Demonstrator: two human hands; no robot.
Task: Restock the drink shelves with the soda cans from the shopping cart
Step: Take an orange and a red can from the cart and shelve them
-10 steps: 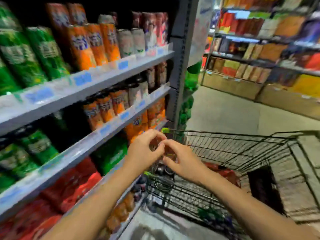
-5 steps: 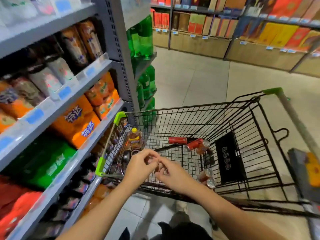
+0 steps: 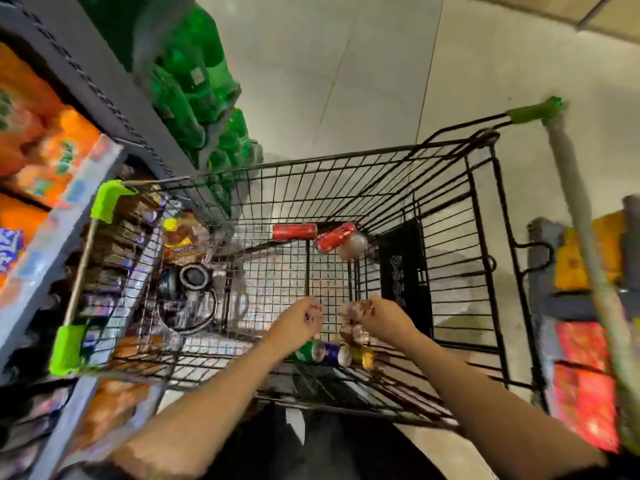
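Note:
I look down into a black wire shopping cart (image 3: 481, 237). Two red soda cans (image 3: 294, 232) (image 3: 334, 237) and a pale can (image 3: 354, 245) lie at its far end. Nearer me lie a green can (image 3: 308, 351), a blue can (image 3: 332, 355) and a yellow one (image 3: 364, 356). My left hand (image 3: 299, 322) hovers over the near cans, fingers loosely curled down with nothing seen in them. My right hand (image 3: 379, 317) hangs beside it, a little apart, above a brownish can (image 3: 353, 332). Blur hides whether its fingers touch anything.
The drink shelves (image 3: 62, 216) run along the left, close against the cart, with orange packs (image 3: 45, 147) and green bottles (image 3: 194, 81) on them. A bottle with a yellow cap (image 3: 180, 237) and a dark round object (image 3: 194, 277) sit in the cart's left side. Red packs (image 3: 585, 382) stand at right.
My head has tilted from the shelves down into the cart. My hands, fingertips together before, have drawn slightly apart and dropped lower over the near cans.

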